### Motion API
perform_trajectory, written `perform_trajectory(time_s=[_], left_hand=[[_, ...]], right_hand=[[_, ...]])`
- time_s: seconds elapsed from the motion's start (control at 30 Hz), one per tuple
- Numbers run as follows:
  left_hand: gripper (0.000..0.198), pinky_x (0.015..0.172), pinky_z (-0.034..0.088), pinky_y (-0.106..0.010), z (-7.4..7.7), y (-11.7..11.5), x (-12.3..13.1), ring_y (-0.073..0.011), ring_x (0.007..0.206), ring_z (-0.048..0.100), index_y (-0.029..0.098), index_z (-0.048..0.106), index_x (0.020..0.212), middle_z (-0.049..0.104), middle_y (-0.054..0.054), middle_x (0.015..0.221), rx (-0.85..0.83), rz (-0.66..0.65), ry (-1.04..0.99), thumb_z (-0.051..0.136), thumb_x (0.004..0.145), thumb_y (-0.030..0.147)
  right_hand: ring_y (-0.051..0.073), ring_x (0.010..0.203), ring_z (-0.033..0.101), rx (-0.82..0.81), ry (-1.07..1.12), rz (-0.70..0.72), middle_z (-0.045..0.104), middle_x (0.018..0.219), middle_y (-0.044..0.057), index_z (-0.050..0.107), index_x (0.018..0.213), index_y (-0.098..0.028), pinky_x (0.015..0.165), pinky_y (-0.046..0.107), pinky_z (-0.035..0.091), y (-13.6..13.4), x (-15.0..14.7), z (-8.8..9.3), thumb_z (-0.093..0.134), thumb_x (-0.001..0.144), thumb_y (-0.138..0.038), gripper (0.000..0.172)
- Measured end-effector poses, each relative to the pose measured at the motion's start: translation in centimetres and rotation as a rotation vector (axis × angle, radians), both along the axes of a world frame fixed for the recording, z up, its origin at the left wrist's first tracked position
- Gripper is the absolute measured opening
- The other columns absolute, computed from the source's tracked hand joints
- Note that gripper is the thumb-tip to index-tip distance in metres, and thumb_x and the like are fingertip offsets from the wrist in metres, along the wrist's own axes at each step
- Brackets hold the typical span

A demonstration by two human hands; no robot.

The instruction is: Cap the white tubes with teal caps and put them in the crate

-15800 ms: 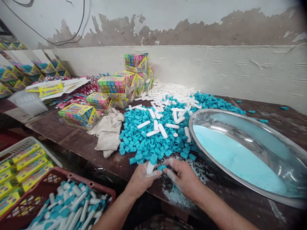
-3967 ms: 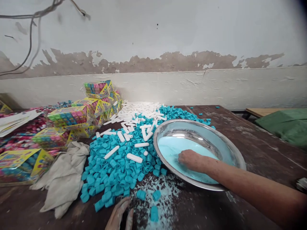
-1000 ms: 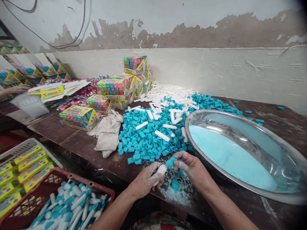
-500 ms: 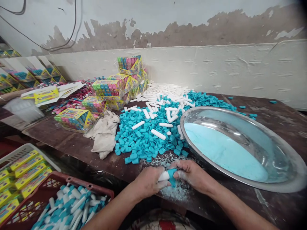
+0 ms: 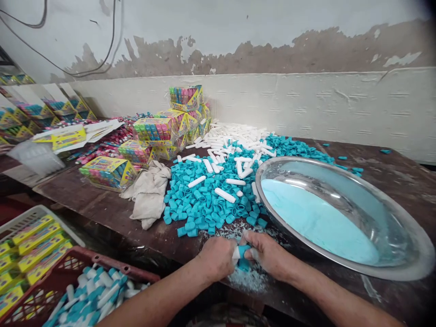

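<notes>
Close to the table's front edge, my left hand [image 5: 217, 258] is closed in a fist round a white rounded stick [image 5: 235, 255], most of which the fingers hide. My right hand [image 5: 269, 255] pinches a blue rubbery cap [image 5: 243, 250] at the stick's right end. Cap and stick touch; how deep the stick sits inside is hidden. Just beyond my hands lies a heap of blue caps [image 5: 200, 204], with loose white sticks [image 5: 225, 195] on top. Pale crumbs and powder [image 5: 250, 280] cover the tabletop under my hands.
A steel basin [image 5: 403, 254] of light-blue powder stands at the right. A beige cloth [image 5: 150, 195] and stacked yellow boxes [image 5: 109, 172] are left of the heap. A red crate [image 5: 57, 268] with blue-capped white sticks is at lower left, beside a white basket [image 5: 73, 231] of yellow packs.
My left hand has rolled over into a tighter fist, covering more of the white stick. My right hand still grips the blue cap. A person's hand at far left has mostly left the view.
</notes>
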State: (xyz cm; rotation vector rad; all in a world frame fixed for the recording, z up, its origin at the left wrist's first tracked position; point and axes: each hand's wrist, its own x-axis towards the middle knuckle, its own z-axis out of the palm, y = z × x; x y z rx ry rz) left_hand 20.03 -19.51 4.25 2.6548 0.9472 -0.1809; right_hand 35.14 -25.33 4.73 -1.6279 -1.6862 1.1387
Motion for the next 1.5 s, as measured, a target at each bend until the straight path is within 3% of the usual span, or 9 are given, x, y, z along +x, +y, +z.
perform_trajectory(time_s=[0.33,0.5,0.63,0.8,0.9,1.0,1.13,1.27,1.5], left_hand=[[0.024,0.068,0.051,-0.035,-0.4,-1.2,-2.1,-0.0266,0.076,0.064,0.017,0.060,0.088,0.067,-0.010,0.081,-0.002,0.099,-0.018,0.044,0.072,0.027],[0.021,0.065,0.049,-0.033,0.0,-1.6,-4.0,-0.0258,0.074,0.064,0.018,0.059,0.086,0.067,-0.009,0.079,-0.008,0.073,-0.032,0.046,0.072,0.028],[0.018,0.060,0.045,-0.025,0.0,-1.5,-11.5,-0.0206,0.070,0.062,0.020,0.058,0.079,0.066,-0.005,0.076,-0.057,0.297,-0.012,0.044,0.077,0.032],[0.023,0.069,0.044,-0.030,-1.8,-2.3,-24.8,-0.0245,0.078,0.061,0.018,0.061,0.080,0.066,-0.008,0.080,-0.080,0.646,0.283,0.050,0.072,0.037],[0.051,0.081,0.044,-0.037,-2.5,-1.2,-27.5,-0.0313,0.099,0.056,0.016,0.056,0.107,0.061,-0.013,0.106,-0.035,0.733,0.369,0.063,0.059,0.030],[0.048,0.092,0.040,-0.036,-1.4,1.7,-23.3,-0.0258,0.111,0.049,0.018,0.050,0.116,0.053,-0.012,0.119,0.126,0.605,0.052,0.056,0.071,0.031],[0.029,0.090,0.041,-0.031,1.3,6.2,-11.8,-0.0190,0.101,0.051,0.018,0.053,0.111,0.056,-0.008,0.109,0.254,0.274,-0.326,0.039,0.086,0.025],[0.038,0.093,0.037,-0.032,2.0,9.9,-2.0,-0.0198,0.108,0.044,0.018,0.051,0.114,0.051,-0.009,0.115,0.264,0.025,-0.315,0.035,0.081,0.006],[0.024,0.079,0.042,-0.032,1.6,12.9,2.0,-0.0221,0.091,0.051,0.013,0.059,0.088,0.056,-0.011,0.094,0.182,-0.016,-0.273,0.040,0.076,0.004]], right_hand=[[0.010,0.055,0.036,0.173,-0.076,0.062,0.038,0.056,-0.005,0.038,0.063,-0.020,0.051,0.021,0.029,0.0,-2.4,-0.6,0.042,0.064,-0.010,0.011],[0.015,0.065,0.051,0.120,-0.073,0.157,0.056,0.066,-0.001,0.054,0.079,-0.019,0.061,0.025,0.041,-0.9,-2.8,0.4,0.047,0.071,-0.016,0.012],[0.022,0.086,0.059,0.116,-0.085,-0.009,0.065,0.088,0.006,0.046,0.122,-0.021,0.075,0.031,0.047,-2.1,-1.7,0.8,0.049,0.077,-0.037,0.047],[0.025,0.097,0.059,0.072,-0.129,-0.100,0.063,0.108,0.008,0.058,0.112,-0.022,0.079,0.028,0.048,-3.2,1.3,0.3,0.052,0.073,-0.048,0.047],[0.024,0.094,0.061,0.051,-0.125,-0.108,0.066,0.103,0.007,0.059,0.110,-0.021,0.078,0.027,0.049,-3.3,1.8,-0.2,0.051,0.074,-0.047,0.044],[0.022,0.088,0.062,0.062,-0.118,-0.112,0.067,0.098,0.006,0.058,0.112,-0.020,0.077,0.028,0.049,-3.1,1.4,-0.6,0.049,0.077,-0.043,0.043],[0.024,0.093,0.061,0.108,-0.126,-0.134,0.067,0.099,0.009,0.063,0.106,-0.019,0.081,0.031,0.048,-2.9,0.4,-0.5,0.051,0.076,-0.040,0.039],[0.024,0.089,0.062,0.143,-0.155,-0.155,0.068,0.097,0.009,0.066,0.099,-0.019,0.080,0.032,0.048,-3.1,0.5,-0.1,0.051,0.076,-0.037,0.033],[0.024,0.086,0.063,0.198,-0.172,-0.149,0.069,0.093,0.007,0.065,0.097,-0.020,0.075,0.031,0.049,-3.5,1.5,-0.1,0.049,0.079,-0.034,0.028]])
